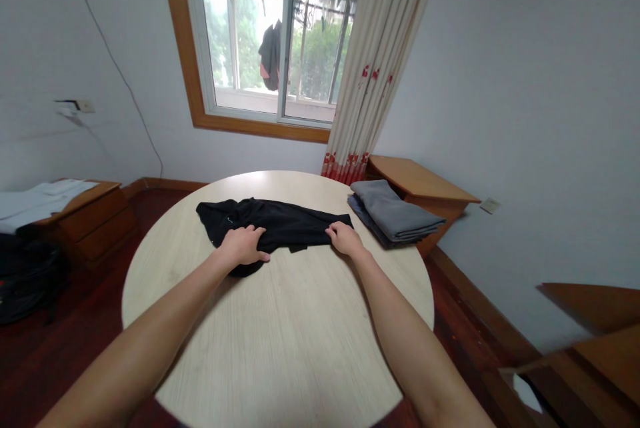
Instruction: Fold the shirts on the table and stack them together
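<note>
A black garment, perhaps trousers, lies lengthwise across the round table. It has a small white mark near its wider left part, and a dark flap sticks out at its near edge. My left hand rests on that wider part, thumb apart from the fingers, pressing the cloth. At the narrow right end, my right hand has its fingers closed on the cloth's edge. Part of the fabric is hidden beneath both hands.
Folded grey and dark clothes are stacked at the table's right edge. Behind them stands a wooden cabinet beside the curtain. A low wooden chest with papers is at the left, near a black bag.
</note>
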Demonstrator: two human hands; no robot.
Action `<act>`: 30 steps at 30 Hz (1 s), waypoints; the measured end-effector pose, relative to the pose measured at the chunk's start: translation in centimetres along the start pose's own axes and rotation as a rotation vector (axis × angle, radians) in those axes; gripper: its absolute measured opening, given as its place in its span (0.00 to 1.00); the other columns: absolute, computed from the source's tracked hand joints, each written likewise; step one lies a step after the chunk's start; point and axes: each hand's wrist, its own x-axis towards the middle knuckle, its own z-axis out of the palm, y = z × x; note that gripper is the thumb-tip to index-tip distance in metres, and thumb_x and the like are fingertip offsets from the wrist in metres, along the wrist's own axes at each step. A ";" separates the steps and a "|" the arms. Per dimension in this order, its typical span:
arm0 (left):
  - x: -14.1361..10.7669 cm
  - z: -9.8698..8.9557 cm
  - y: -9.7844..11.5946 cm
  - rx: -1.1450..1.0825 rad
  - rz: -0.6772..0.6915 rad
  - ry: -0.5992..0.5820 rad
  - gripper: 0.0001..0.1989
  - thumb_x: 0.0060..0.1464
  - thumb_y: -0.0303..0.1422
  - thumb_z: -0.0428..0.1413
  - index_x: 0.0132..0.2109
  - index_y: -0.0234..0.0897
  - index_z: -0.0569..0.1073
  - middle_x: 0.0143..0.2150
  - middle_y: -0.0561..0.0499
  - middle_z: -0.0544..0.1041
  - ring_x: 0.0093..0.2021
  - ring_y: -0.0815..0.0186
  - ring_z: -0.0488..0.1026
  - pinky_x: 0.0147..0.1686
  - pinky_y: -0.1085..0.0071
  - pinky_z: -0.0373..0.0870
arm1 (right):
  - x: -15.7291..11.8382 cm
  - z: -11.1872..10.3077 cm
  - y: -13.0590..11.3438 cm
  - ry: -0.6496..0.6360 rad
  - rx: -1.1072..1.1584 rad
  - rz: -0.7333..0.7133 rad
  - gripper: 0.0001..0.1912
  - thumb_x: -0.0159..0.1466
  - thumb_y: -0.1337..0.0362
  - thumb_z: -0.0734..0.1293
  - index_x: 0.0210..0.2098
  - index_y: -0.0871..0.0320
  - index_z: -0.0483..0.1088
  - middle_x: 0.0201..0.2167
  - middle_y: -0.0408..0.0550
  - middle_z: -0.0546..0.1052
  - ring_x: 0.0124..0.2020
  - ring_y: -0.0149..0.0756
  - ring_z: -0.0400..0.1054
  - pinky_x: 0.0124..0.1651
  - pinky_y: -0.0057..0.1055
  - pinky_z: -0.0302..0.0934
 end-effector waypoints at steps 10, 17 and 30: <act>2.7 2.0 -6.8 0.000 -0.178 0.373 0.27 0.53 0.21 0.52 0.59 0.39 0.75 0.69 0.43 0.66 0.68 0.48 0.61 0.67 0.39 0.44 | -2.6 -2.8 -2.7 -0.439 0.472 -0.213 0.25 0.72 0.45 0.55 0.33 0.58 0.70 0.28 0.51 0.78 0.30 0.38 0.74 0.35 0.31 0.67; 2.6 2.6 -4.5 -0.160 -0.047 0.426 0.31 0.55 0.33 0.54 0.66 0.38 0.67 0.72 0.40 0.60 0.69 0.48 0.59 0.65 0.44 0.55 | -2.9 -0.4 -3.6 -0.399 0.778 -0.357 0.17 0.63 0.49 0.69 0.34 0.59 0.73 0.32 0.47 0.79 0.33 0.34 0.73 0.40 0.32 0.68; 2.2 2.7 -2.5 -0.492 0.438 0.095 0.20 0.59 0.34 0.51 0.55 0.52 0.78 0.64 0.50 0.72 0.68 0.52 0.63 0.69 0.39 0.33 | -3.3 0.6 -5.9 -0.182 0.518 -0.591 0.26 0.58 0.72 0.66 0.56 0.53 0.74 0.54 0.49 0.78 0.55 0.44 0.72 0.59 0.39 0.62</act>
